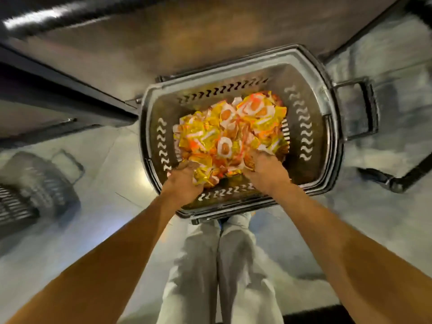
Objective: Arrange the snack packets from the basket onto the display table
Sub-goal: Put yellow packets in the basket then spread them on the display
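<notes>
A grey plastic basket [311, 127] with wavy slots stands on the floor in front of my legs. It holds a heap of several yellow, orange and white snack packets [224, 132]. Both my arms reach down into it. My left hand [184, 176] digs into the near left side of the heap, fingers curled around packets. At the near right side my right hand [264, 167] does the same, its fingertips buried among the packets. The display table's wooden top [187, 43] stretches just beyond the basket.
A second grey basket [30, 183] lies at the left on the pale floor, blurred. A black table leg and foot [397, 176] run along the right. The basket's handle [364, 108] sticks out toward the right.
</notes>
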A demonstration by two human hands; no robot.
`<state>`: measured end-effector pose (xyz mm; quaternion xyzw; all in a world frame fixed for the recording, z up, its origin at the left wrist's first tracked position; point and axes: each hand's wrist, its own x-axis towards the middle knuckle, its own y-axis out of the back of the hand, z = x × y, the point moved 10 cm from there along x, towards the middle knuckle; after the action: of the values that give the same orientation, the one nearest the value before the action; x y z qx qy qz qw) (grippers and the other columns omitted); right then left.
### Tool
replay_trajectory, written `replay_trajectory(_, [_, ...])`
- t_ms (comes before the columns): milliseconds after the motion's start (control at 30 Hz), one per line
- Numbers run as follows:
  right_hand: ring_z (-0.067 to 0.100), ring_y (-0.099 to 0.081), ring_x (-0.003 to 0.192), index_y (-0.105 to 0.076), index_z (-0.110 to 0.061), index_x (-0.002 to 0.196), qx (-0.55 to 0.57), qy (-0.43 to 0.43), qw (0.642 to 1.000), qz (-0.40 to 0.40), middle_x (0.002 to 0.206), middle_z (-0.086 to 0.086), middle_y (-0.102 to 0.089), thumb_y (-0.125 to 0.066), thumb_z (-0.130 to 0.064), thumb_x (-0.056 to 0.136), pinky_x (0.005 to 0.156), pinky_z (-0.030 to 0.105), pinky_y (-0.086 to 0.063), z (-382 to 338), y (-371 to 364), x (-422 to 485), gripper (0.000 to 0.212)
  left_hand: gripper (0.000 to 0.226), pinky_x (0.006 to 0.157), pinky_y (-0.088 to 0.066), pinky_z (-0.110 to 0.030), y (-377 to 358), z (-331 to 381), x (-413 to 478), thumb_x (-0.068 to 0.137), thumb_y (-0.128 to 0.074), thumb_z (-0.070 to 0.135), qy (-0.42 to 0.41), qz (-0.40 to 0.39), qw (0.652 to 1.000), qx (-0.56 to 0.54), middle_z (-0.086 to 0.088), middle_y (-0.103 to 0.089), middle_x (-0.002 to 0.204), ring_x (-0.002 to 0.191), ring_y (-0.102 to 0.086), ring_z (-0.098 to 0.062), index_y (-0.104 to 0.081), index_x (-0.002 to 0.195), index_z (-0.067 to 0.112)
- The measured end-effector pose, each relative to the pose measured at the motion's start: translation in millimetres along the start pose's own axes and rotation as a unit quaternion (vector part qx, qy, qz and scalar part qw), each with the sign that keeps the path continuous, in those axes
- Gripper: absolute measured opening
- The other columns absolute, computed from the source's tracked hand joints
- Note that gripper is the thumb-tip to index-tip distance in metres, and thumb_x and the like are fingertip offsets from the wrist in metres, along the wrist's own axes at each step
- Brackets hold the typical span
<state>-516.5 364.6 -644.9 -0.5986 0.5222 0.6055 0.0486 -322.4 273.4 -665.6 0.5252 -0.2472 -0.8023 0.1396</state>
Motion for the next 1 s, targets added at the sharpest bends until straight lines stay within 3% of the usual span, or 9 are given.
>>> replay_trajectory(133, [0.032, -0.057, 0.115, -0.052, -0.010, 0.134, 0.124, -0.025, 0.992, -0.004, 0.124, 0.011, -0.061, -0.061, -0.044, 0.093, 0.094, 0.040, -0.048, 24, -52, 79, 0.054, 0.092, 0.112, -0.034, -0.047, -46, -22, 60, 0.075, -0.072, 0.056, -0.030, 0.021, 0.996, 0.080, -0.006, -0.025, 0.155, 0.142, -0.027, -0.033, -0.029, 0.150, 0.026])
replay_trajectory(233, [0.031, -0.059, 0.109, -0.052, -0.004, 0.133, 0.159, -0.099, 0.982, -0.005, 0.122, 0.014, -0.063, -0.063, -0.052, 0.091, 0.084, 0.036, -0.044, 44, -78, 122, 0.065, 0.114, 0.120, -0.019, -0.046, -65, -29, 88, 0.068, -0.079, 0.057, -0.030, 0.027, 0.997, 0.060, -0.014, -0.006, 0.159, 0.147, -0.010, -0.038, -0.012, 0.155, 0.027])
replay_trajectory(333, [0.035, -0.053, 0.125, -0.024, 0.000, 0.151, 0.237, -0.190, 0.952, 0.028, 0.139, 0.020, -0.052, -0.065, -0.064, 0.083, 0.091, 0.038, -0.044, 59, -89, 139, 0.102, 0.120, 0.118, -0.020, -0.045, -66, -30, 102, 0.063, -0.082, 0.059, 0.002, 0.047, 0.998, 0.050, -0.021, -0.004, 0.154, 0.144, -0.013, -0.042, -0.011, 0.155, 0.029])
replay_trajectory(433, [0.038, -0.043, 0.136, 0.002, -0.009, 0.155, 0.312, -0.202, 0.924, 0.086, 0.150, 0.020, -0.039, -0.073, -0.070, 0.070, 0.103, 0.044, -0.042, 59, -87, 139, 0.129, 0.105, 0.112, -0.036, -0.040, -63, -31, 109, 0.067, -0.085, 0.048, 0.035, 0.046, 0.997, 0.046, -0.018, -0.007, 0.152, 0.136, -0.036, -0.041, -0.023, 0.151, 0.033])
replay_trajectory(533, [0.036, -0.052, 0.124, -0.006, -0.029, 0.147, 0.318, -0.141, 0.930, 0.121, 0.138, 0.012, -0.050, -0.076, -0.069, 0.064, 0.100, 0.048, -0.047, 44, -79, 141, 0.116, 0.084, 0.104, -0.042, -0.036, -57, -31, 112, 0.077, -0.081, 0.033, 0.043, 0.050, 0.997, 0.031, -0.013, -0.012, 0.150, 0.124, -0.048, -0.038, -0.033, 0.146, 0.033])
replay_trajectory(733, [0.031, -0.064, 0.099, -0.056, -0.013, 0.115, 0.273, -0.125, 0.939, 0.166, 0.102, 0.007, -0.067, -0.068, -0.050, 0.083, 0.075, 0.035, -0.049, 45, -71, 154, 0.050, 0.061, 0.099, -0.043, -0.030, -46, -37, 102, 0.083, -0.075, 0.024, 0.030, 0.094, 0.995, -0.006, -0.012, -0.028, 0.143, 0.118, -0.049, -0.027, -0.048, 0.137, 0.024])
replay_trajectory(833, [0.030, -0.063, 0.092, -0.062, -0.012, 0.095, 0.238, -0.097, 0.947, 0.190, 0.091, 0.008, -0.066, -0.064, -0.035, 0.091, 0.073, 0.034, -0.048, 51, -61, 138, 0.023, 0.057, 0.093, -0.045, -0.031, -39, -38, 91, 0.081, -0.077, 0.023, 0.023, 0.108, 0.994, -0.011, -0.010, -0.032, 0.140, 0.112, -0.053, -0.028, -0.053, 0.132, 0.024])
replay_trajectory(900, [0.027, -0.061, 0.082, -0.058, -0.012, 0.078, 0.251, -0.071, 0.944, 0.201, 0.079, 0.003, -0.061, -0.066, -0.029, 0.091, 0.074, 0.037, -0.050, 54, -51, 120, 0.023, 0.058, 0.095, -0.048, -0.039, -35, -36, 79, 0.079, -0.079, 0.026, 0.014, 0.104, 0.994, 0.008, -0.011, -0.034, 0.139, 0.109, -0.055, -0.033, -0.053, 0.131, 0.024])
replay_trajectory(1000, [0.017, -0.055, 0.079, -0.062, -0.007, 0.085, 0.287, -0.059, 0.936, 0.196, 0.083, 0.003, -0.061, -0.067, -0.022, 0.091, 0.069, 0.025, -0.044, 54, -33, 85, 0.017, 0.060, 0.090, -0.052, -0.047, -23, -31, 52, 0.079, -0.077, 0.031, 0.025, 0.106, 0.994, 0.025, -0.009, -0.035, 0.137, 0.113, -0.052, -0.036, -0.050, 0.132, 0.030])
